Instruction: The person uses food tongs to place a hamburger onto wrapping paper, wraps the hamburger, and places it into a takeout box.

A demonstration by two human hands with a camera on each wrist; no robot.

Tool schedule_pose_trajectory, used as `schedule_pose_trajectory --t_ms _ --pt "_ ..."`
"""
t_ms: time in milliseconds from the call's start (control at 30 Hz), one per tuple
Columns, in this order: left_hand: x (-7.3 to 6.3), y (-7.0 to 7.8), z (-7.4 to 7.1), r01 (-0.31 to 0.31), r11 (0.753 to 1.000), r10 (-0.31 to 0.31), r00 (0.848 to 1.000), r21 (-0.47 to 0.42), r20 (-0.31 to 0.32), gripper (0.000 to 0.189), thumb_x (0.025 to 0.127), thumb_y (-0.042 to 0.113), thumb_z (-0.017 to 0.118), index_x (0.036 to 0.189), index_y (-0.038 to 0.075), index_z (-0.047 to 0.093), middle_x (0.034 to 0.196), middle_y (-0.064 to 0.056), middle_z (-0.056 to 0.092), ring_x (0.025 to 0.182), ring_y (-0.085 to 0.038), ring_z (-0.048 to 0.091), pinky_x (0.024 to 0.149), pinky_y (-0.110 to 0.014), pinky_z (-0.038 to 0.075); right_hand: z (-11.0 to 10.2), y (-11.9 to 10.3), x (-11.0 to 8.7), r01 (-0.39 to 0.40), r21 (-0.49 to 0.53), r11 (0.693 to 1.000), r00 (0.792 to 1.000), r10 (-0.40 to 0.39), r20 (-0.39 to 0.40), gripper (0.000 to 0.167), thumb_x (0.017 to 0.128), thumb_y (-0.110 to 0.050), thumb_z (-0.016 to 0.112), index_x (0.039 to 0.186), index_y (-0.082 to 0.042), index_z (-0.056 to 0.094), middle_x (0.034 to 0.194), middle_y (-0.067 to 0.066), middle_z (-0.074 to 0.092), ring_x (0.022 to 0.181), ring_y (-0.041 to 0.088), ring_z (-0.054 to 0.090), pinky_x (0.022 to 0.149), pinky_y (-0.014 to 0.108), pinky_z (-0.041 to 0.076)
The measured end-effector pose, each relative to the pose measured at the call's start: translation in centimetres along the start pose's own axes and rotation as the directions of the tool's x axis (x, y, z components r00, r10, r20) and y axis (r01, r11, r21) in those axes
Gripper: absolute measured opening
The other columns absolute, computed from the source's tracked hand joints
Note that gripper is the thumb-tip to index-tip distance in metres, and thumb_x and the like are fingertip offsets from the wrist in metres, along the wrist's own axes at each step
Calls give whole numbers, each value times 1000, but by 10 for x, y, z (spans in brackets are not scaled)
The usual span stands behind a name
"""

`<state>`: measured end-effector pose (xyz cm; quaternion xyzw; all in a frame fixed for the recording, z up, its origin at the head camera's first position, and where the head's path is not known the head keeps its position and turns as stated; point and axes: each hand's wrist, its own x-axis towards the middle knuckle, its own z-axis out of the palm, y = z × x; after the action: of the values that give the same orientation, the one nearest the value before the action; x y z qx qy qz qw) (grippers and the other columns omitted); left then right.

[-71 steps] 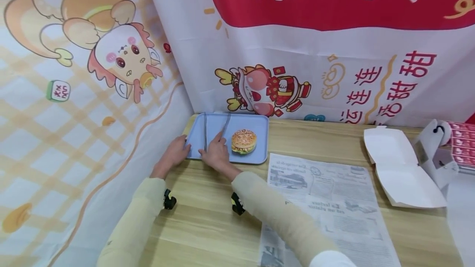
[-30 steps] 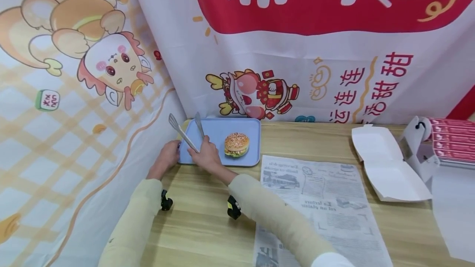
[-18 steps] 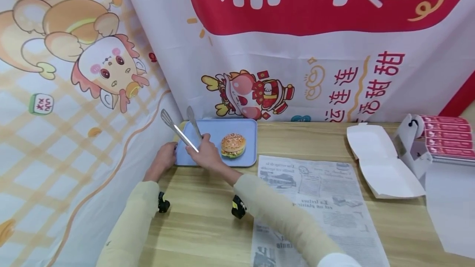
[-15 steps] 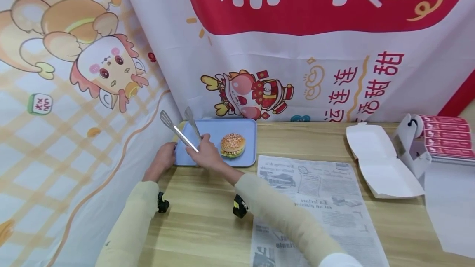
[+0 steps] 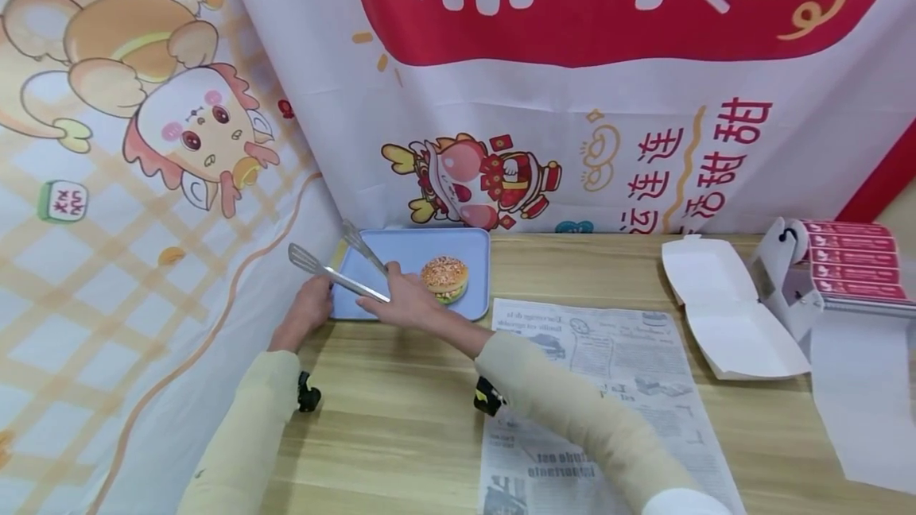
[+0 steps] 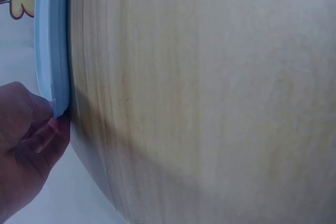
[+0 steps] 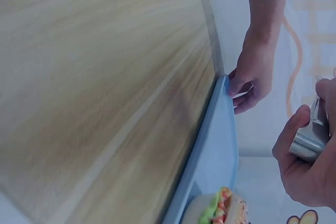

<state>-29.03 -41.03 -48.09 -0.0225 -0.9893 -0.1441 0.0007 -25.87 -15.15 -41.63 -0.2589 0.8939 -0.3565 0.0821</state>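
My left hand [image 5: 309, 308] pinches the near left corner of a light blue tray [image 5: 415, 245]; in the left wrist view its thumb lies on the rim of the tray [image 6: 55, 51] and the other fingers go under it. My right hand [image 5: 408, 300] grips metal tongs [image 5: 351, 283] at their joined end, over the tray's near edge. The tongs' slotted tips are spread apart and point up and left, past the tray's left side. On the right half of the tray sits a sesame burger [image 5: 444, 278] with lettuce, just beyond my right hand.
A sheet of newsprint paper [image 5: 594, 388] lies on the wooden table [image 5: 386, 420], partly under my right sleeve. An opened white box [image 5: 730, 316] is at the right, beside a dispenser with a red-and-white label roll [image 5: 851, 261]. Printed cloth hangs behind and at left.
The tongs have risen off the tray and swung left, their tips spreading apart. My left hand keeps the tray's left corner. The whole head view has shifted slightly.
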Motion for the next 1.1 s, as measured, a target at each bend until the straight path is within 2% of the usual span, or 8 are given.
schedule_pose_trajectory --t_ms 100,200,367,567,700,833,967,1100 --pt "0 1 0 -3 1000 3 1000 -1 -14 21 94 -5 46 110 -11 59 107 -34 63 103 -47 62 90 -58 51 -8 2 -6 24 -33 999 999 -23 23 80 90 -64 59 141 -5 39 82 6 62 57 12 56 44 24 45" --pt "-2 -2 2 -31 999 31 998 12 -51 19 93 -5 47 104 -11 60 104 -34 64 101 -49 62 88 -59 51 -15 4 -11 45 -55 997 998 -43 39 83 89 -66 58 143 -6 37 82 5 61 58 12 56 45 24 45" --pt "-4 -4 4 -61 998 61 995 3 -83 23 92 -5 46 107 -12 61 108 -36 64 105 -52 60 92 -61 50 -26 15 -19 84 -109 990 996 -80 41 82 90 -66 57 143 -6 38 85 5 61 65 13 57 48 23 46" --pt "0 -4 5 -40 999 40 998 17 -46 27 94 -5 45 117 -13 59 114 -34 62 110 -49 60 95 -59 50 -40 31 -28 117 -145 982 993 -112 44 79 91 -63 57 143 -6 38 85 2 60 68 14 58 52 24 47" --pt "3 -4 5 -57 998 59 997 34 -49 26 93 -6 46 112 -14 61 108 -33 63 104 -46 61 91 -57 51 -48 41 -33 126 -187 974 992 -123 27 79 91 -62 58 143 -6 38 82 2 61 70 16 59 56 27 49" --pt "3 -2 4 -57 998 58 997 23 -51 26 92 -6 46 112 -14 61 107 -31 64 103 -44 61 91 -56 50 -54 48 -36 121 -233 965 993 -120 19 79 91 -63 57 143 -6 39 93 3 63 81 17 60 65 31 53" --pt "3 -1 3 -27 999 28 999 27 -28 31 94 -5 46 121 -17 57 113 -33 62 109 -45 59 97 -55 49 -61 57 -38 107 -239 965 994 -101 36 81 92 -61 58 146 -5 36 94 6 64 79 18 61 63 32 52" --pt "2 0 3 -15 999 15 1000 29 -8 35 95 -5 46 126 -19 53 120 -36 59 116 -48 56 102 -56 47 -68 68 -41 75 -242 967 996 -62 61 86 90 -65 57 148 -6 33 82 5 63 67 17 59 54 28 47"
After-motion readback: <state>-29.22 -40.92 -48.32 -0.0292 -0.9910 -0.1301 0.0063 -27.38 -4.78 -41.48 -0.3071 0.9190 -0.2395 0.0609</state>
